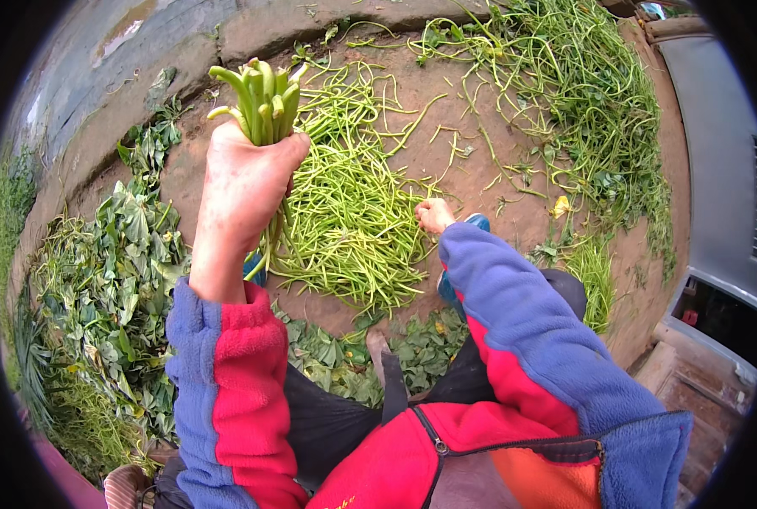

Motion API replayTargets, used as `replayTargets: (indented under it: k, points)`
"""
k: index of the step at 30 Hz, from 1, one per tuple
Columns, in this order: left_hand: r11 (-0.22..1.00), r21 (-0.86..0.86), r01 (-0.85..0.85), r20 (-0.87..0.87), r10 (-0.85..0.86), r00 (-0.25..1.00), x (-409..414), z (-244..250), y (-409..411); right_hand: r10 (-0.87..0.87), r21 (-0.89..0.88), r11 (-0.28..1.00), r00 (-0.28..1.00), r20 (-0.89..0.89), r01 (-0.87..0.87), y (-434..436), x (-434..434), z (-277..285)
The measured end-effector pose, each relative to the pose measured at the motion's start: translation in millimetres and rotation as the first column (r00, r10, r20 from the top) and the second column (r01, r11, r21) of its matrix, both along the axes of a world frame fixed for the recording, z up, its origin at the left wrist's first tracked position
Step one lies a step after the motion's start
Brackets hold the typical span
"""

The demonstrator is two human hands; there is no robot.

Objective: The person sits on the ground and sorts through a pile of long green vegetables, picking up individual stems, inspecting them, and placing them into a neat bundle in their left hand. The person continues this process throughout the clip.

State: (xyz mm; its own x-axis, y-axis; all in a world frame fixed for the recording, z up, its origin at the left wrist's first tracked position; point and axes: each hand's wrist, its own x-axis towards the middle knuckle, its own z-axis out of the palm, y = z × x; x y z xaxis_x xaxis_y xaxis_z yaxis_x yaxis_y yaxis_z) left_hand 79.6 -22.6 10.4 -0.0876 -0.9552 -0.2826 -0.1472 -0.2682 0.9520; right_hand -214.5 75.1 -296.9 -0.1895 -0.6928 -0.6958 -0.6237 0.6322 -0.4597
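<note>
My left hand (251,172) is raised in front of me, closed around a bunch of thick green stems (267,105). Their cut ends stick up above the fist, and thinner stems hang below it. On the bare earth beneath lies a large loose heap of light-green leafless stems (353,216). At the right edge of that heap is my right hand (434,215), low and with curled fingers. Whether a stem is pinched in it is hidden. Blue shoes (449,292) show beside the heap.
Wilted green leaves (124,305) are piled at left, with more leaves (334,362) between my legs. A tangle of leafy vines (582,108) covers the upper right. A narrow flat object (394,385) rises between my knees. Stone edging (276,32) borders the earth, and a grey metal panel (715,159) stands at right.
</note>
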Motion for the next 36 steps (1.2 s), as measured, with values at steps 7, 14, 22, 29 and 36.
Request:
replayTargets:
  k: [7, 14, 22, 29, 36]
  points:
    - [0.998, 0.051, 0.046, 0.095, -0.05, 0.994, -5, -1, 4, -0.016, -0.169, 0.985, 0.965, -0.261, -0.03, 12, 14, -2]
    - [0.994, 0.1, 0.051, 0.115, -0.062, 0.991, -12, 1, 5, -0.156, -0.142, 0.984, 0.92, -0.359, 0.112, 5, 7, 4]
    - [0.987, 0.125, 0.098, 0.19, -0.121, 0.974, -20, -3, 4, -0.133, -0.025, 0.991, 0.932, -0.336, 0.133, 7, -9, -18]
    - [0.973, 0.18, 0.146, 0.179, -0.179, 0.968, -25, -7, 4, 0.023, 0.145, 0.989, 0.908, -0.418, 0.042, 5, -11, -15]
    - [0.969, 0.192, 0.157, 0.199, -0.195, 0.96, -31, -8, 5, 0.204, 0.286, 0.954, 0.895, -0.396, -0.091, -1, 6, 2]
